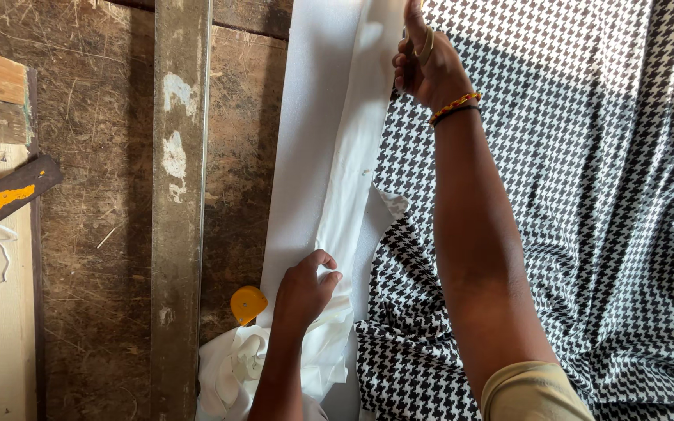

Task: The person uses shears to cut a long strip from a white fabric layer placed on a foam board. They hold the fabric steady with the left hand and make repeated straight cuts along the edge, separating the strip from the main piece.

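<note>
Fabric [587, 195] on the rt: black & white houndstooth check, darker where shadow bands cross it. Strip of cloth [352, 171] along its edge: plain white, no print; same white in the bunched part near the bottom. Foam-like sheet [306, 117] under it: off-white/pale grey. Small chalk piece [248, 303]: yellow-orange. Long straightedge [179, 195]: grey-brown w/ white paint blotches. Table top [95, 234]: dark brown, scratched, pale flecks. Dark bar [5, 199] at left: brown-black w/ yellow streak. Wrist bands [454, 107]: one red & yellow, one black. Sleeve [532, 394]: khaki/olive.
</note>
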